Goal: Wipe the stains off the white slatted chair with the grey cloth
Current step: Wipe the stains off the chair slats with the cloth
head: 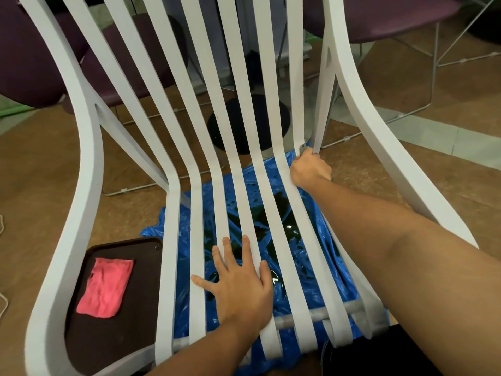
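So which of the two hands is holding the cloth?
The right hand, at the seat's bend, grips the grey cloth; the left hand lies flat and empty on the slats.

Your left hand lies flat with fingers spread across the middle slats near the front edge of the white slatted chair; your right hand reaches to the seat's back right corner, curled round a scrap of grey cloth against the rightmost slat; beneath the seat a blue plastic sheet holds a dark puddle; by the seat's left edge a dark tray carries a pink cloth; purple chairs stand behind.
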`<control>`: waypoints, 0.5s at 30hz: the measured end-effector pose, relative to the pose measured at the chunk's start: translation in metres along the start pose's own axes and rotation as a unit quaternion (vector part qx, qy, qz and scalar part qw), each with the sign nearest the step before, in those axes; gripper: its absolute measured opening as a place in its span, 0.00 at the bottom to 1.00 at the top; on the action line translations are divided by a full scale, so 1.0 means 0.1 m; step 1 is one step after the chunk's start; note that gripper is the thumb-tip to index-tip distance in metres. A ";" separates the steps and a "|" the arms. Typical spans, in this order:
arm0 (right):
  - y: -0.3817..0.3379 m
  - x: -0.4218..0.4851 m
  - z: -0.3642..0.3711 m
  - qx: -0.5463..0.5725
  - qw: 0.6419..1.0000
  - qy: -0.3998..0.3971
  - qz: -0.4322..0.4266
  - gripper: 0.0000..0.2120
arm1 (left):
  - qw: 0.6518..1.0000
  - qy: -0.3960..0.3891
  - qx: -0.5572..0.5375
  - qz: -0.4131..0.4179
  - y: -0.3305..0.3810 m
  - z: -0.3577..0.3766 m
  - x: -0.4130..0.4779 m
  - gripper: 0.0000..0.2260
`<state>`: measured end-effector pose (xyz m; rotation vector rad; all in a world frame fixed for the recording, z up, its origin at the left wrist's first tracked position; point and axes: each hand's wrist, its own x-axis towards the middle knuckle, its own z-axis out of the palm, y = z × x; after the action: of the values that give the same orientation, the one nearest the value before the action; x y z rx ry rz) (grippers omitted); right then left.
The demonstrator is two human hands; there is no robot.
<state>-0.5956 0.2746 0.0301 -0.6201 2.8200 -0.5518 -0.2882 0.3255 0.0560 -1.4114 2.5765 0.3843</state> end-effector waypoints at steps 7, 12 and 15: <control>0.03 -0.04 0.00 0.009 1.000 -0.013 -0.004 0.19 | 1.000 -0.005 -0.008 -0.002 0.01 -0.05 0.00 0.28; 0.13 -0.17 0.06 0.001 0.999 0.018 -0.026 0.19 | 1.000 0.000 -0.018 0.005 0.01 -0.06 -0.02 0.28; 0.17 -0.25 0.08 0.023 0.996 0.071 -0.051 0.16 | 1.000 -0.001 -0.020 0.005 0.00 -0.06 -0.02 0.28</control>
<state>-0.5769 0.2974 0.0192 -0.7473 2.9111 -0.7031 -0.2879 0.3253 0.0619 -1.4104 2.5898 0.4405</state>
